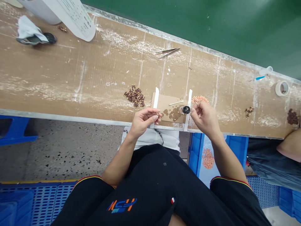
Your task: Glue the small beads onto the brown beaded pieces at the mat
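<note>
Left hand (144,121): fingers pinched on a small brown bead-like part (157,114); right hand (204,116): fingers closed, apparently on something tiny, just beside the black round disc (186,110) on the taped cardboard square (168,105); keep both pinches steady.

Bench left of brown pile (134,96) open; orange pile (200,99) and tweezers (167,52) obstruct right, beyond.

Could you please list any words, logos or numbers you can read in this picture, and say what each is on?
"KCH", roughly, in orange and blue: logo on the black shorts; the first letter is uncertain.
Rows of print on the white sheet at the bench's far edge: too small to read.
No other text is visible.
</note>
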`<move>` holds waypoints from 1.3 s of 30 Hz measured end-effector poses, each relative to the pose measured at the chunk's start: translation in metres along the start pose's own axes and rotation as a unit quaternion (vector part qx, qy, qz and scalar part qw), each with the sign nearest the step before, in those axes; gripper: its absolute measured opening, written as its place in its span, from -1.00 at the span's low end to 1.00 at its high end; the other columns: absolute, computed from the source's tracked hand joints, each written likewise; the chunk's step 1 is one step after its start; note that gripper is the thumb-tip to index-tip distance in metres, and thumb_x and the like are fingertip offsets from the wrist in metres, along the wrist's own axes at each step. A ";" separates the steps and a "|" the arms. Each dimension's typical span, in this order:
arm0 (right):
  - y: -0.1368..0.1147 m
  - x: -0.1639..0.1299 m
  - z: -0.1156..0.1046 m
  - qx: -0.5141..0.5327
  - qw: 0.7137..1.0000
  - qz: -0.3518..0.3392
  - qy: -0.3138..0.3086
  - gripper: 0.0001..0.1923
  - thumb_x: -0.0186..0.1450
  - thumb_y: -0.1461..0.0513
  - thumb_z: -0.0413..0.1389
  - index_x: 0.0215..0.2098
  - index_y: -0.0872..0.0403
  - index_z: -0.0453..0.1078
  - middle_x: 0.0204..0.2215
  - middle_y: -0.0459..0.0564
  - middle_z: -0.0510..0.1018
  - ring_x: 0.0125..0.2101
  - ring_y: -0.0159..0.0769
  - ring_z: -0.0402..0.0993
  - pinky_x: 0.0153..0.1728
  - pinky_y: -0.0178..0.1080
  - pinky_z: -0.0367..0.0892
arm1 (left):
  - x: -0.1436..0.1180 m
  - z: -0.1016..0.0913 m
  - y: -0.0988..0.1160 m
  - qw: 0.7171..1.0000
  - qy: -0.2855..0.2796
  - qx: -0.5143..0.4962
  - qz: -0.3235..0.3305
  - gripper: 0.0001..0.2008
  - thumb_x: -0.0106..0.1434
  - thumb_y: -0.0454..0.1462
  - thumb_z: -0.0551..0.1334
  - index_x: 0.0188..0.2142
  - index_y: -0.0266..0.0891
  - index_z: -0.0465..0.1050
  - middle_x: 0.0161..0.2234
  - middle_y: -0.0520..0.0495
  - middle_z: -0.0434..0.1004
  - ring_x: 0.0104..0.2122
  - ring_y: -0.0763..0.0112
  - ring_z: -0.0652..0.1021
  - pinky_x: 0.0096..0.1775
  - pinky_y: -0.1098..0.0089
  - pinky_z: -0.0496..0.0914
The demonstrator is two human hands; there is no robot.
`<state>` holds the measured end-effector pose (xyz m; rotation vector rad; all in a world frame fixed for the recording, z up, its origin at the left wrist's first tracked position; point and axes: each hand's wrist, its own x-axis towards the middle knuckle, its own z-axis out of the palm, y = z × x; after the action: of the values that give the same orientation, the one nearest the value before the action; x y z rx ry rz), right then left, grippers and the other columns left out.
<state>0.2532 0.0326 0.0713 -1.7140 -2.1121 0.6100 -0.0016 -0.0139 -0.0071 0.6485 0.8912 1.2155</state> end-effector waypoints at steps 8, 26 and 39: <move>-0.049 -0.039 0.025 0.240 0.967 -0.026 0.078 -0.81 0.42 0.14 0.09 -0.36 -0.04 0.27 -0.47 -0.10 0.42 -0.45 -0.29 0.32 -0.40 -0.20 0.27 | -0.013 0.033 0.003 0.999 -0.044 -0.013 -0.007 -0.64 0.13 -0.06 0.60 -0.23 -0.25 0.67 -0.29 -0.14 0.77 -0.41 0.35 0.72 -0.33 0.38 0.67; -0.080 -0.052 0.048 0.356 0.932 -0.009 0.064 -0.84 0.40 0.18 0.14 -0.34 -0.04 0.30 -0.43 -0.08 0.45 -0.41 -0.28 0.40 -0.37 -0.17 0.36 | -0.027 0.048 0.016 0.990 -0.023 0.056 0.130 -0.81 0.18 -0.10 0.57 -0.26 -0.08 0.74 -0.33 -0.05 0.65 -0.39 0.41 0.65 -0.36 0.40 0.59; -0.077 -0.052 0.041 0.401 0.916 0.023 -0.012 -0.80 0.37 0.13 0.20 -0.37 -0.02 0.32 -0.43 -0.10 0.47 -0.44 -0.32 0.40 -0.37 -0.21 0.37 | -0.026 0.042 0.020 0.987 -0.052 0.099 0.114 -0.80 0.19 -0.06 0.56 -0.24 -0.04 0.79 -0.39 -0.05 0.60 -0.48 0.47 0.56 -0.48 0.44 0.50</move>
<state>0.1791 -0.0360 0.0775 -1.2674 -1.4864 1.2900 0.0212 -0.0325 0.0370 0.9877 0.8736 1.2931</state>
